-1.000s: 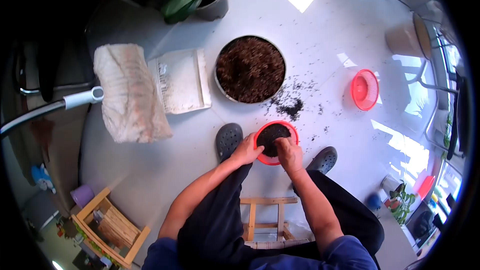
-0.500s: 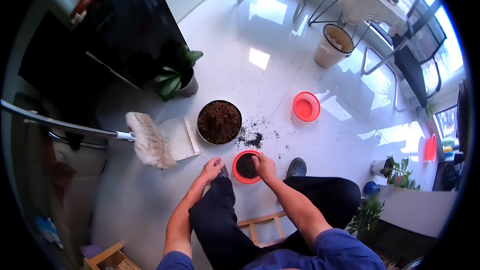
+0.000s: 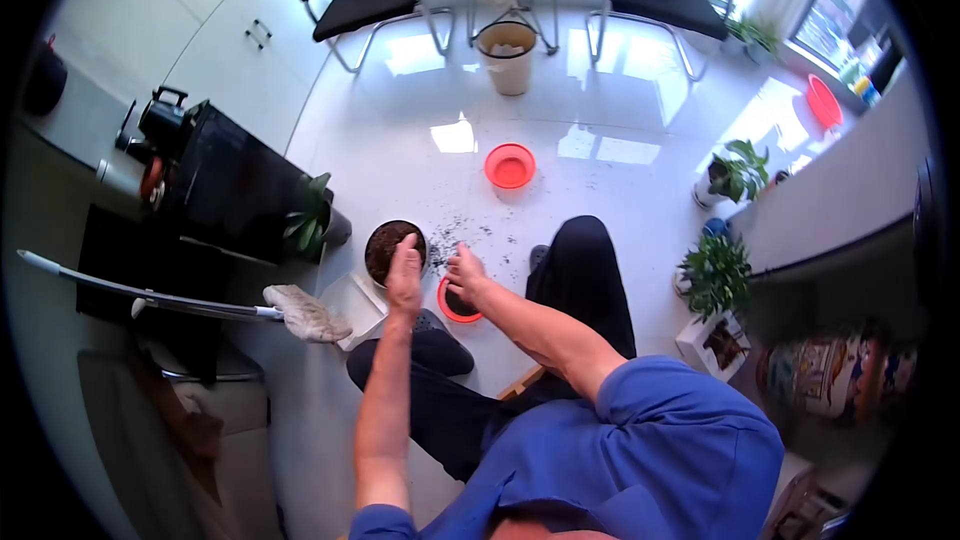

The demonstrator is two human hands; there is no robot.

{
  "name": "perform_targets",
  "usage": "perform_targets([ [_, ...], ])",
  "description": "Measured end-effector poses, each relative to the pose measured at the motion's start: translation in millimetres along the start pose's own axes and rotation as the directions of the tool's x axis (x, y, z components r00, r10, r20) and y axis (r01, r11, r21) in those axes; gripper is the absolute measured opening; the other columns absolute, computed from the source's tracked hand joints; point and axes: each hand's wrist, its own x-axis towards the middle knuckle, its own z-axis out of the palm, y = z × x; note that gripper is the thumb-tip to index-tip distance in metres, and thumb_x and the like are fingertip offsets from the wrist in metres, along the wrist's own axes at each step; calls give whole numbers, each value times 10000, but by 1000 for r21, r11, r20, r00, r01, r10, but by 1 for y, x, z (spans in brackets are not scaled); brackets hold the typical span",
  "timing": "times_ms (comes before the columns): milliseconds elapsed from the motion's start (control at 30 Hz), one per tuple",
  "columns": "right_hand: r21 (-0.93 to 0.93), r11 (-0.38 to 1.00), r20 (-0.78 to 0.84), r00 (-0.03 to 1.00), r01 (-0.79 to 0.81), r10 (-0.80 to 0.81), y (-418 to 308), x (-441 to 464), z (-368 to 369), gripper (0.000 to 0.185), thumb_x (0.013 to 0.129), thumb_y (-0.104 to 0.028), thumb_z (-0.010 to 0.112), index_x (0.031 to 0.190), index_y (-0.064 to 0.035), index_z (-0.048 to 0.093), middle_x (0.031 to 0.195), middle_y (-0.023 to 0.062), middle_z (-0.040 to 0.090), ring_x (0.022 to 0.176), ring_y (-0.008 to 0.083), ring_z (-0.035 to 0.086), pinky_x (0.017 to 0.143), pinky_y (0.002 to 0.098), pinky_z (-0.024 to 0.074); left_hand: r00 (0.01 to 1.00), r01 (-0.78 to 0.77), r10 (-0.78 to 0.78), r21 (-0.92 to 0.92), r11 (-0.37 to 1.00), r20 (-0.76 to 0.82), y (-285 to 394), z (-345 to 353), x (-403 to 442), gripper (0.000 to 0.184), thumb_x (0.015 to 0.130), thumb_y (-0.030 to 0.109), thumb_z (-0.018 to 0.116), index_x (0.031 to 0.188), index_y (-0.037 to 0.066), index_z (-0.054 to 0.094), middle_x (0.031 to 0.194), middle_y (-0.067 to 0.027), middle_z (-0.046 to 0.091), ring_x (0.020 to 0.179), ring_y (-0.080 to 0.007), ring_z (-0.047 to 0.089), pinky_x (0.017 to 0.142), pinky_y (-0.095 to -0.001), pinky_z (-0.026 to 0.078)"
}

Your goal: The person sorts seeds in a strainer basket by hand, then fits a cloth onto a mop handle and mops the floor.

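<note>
My left hand is stretched out, fingers together, in front of the right side of a round pot of brown, crumbly soil. Nothing shows in it. My right hand hovers over the upper edge of a red bowl of dark soil, fingers partly spread and nothing visible between them. The hand and forearm hide part of the bowl. Dark crumbs of soil lie scattered on the floor between and beyond the two containers.
Another red bowl stands farther off, before a beige bin. Left are a white dustpan, a mop with a fluffy head and a potted plant. More plants line the right side.
The camera view has swung round to the right. My right hand has come up from the soil in the red bowl. My left hand has moved from beside my shoe to near the pot and straightened.
</note>
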Motion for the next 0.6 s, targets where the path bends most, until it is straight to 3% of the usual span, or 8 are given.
perform_targets([
  [100, 131, 991, 168, 986, -36, 13, -1, -19, 10, 586, 941, -515, 407, 1246, -28, 521, 1234, 145, 541, 1115, 259, 515, 960, 409, 407, 985, -169, 174, 314, 934, 11, -29, 58, -15, 501, 1023, 371, 325, 1361, 23, 449, 1372, -140, 477, 1318, -236, 385, 1082, -374, 290],
  [133, 164, 986, 278, 960, -8, -39, -3, -33, 11, 546, 947, -483, 429, 1233, -29, 528, 1187, 142, 576, 1056, 246, 541, 919, 402, 429, 998, -58, 63, 155, 986, -32, -34, 61, -18, 516, 1020, 388, 314, 1374, 31, 430, 1387, -137, 460, 1330, -243, 368, 1088, -387, 276],
  [233, -316, 927, 301, 948, 202, -104, -43, -123, 5, 587, 947, -522, 413, 1253, -35, 531, 1151, 107, 614, 1114, 228, 543, 994, 390, 392, 959, 248, -282, -371, 895, -39, -48, 76, -21, 561, 1011, 437, 278, 1412, 58, 373, 1435, -128, 408, 1365, -262, 319, 1105, -426, 236],
  [367, -123, 869, 634, 712, 479, -303, -86, -206, 27, 536, 974, -435, 430, 1275, -2, 526, 1230, 136, 588, 1166, 258, 540, 993, 365, 409, 821, 413, -563, -777, 476, 92, -40, 86, -30, 601, 980, 496, 330, 1404, 70, 360, 1391, -114, 431, 1320, -269, 362, 1057, -440, 309],
  [433, -110, 479, 713, 405, 871, -572, -91, -231, 38, 424, 967, -365, 479, 1212, -31, 571, 1155, 122, 637, 1065, 235, 599, 911, 318, 440, 756, 396, -642, -869, 296, 126, -43, 84, -25, 617, 955, 522, 405, 1369, 65, 385, 1317, -107, 489, 1252, -264, 437, 998, -428, 407],
  [467, -103, 477, 715, 399, 873, -574, -89, -232, 36, 424, 967, -365, 479, 1212, -31, 571, 1155, 122, 637, 1065, 235, 599, 911, 318, 440, 878, 324, -425, -927, 189, 220, -44, 80, -19, 619, 939, 549, 408, 1355, 91, 397, 1309, -100, 489, 1219, -254, 456, 995, -419, 408],
  [533, -102, -171, 767, -32, 980, -641, -76, -220, 28, 375, 951, -318, 489, 1211, -61, 573, 1118, 155, 638, 1057, 286, 592, 917, 345, 445, 970, 212, -131, -977, 23, 207, -27, 68, -12, 617, 918, 590, 398, 1331, 132, 414, 1292, -89, 494, 1174, -244, 483, 998, -406, 401],
  [600, -118, -296, 861, -51, 948, -506, -58, -150, 4, 373, 936, -314, 481, 1220, -92, 575, 1143, 177, 615, 1062, 353, 571, 904, 390, 452, 995, 83, -42, -994, -69, 86, 28, 49, -11, 610, 908, 617, 370, 1310, 162, 425, 1275, -82, 507, 1149, -247, 499, 1009, -396, 387],
])
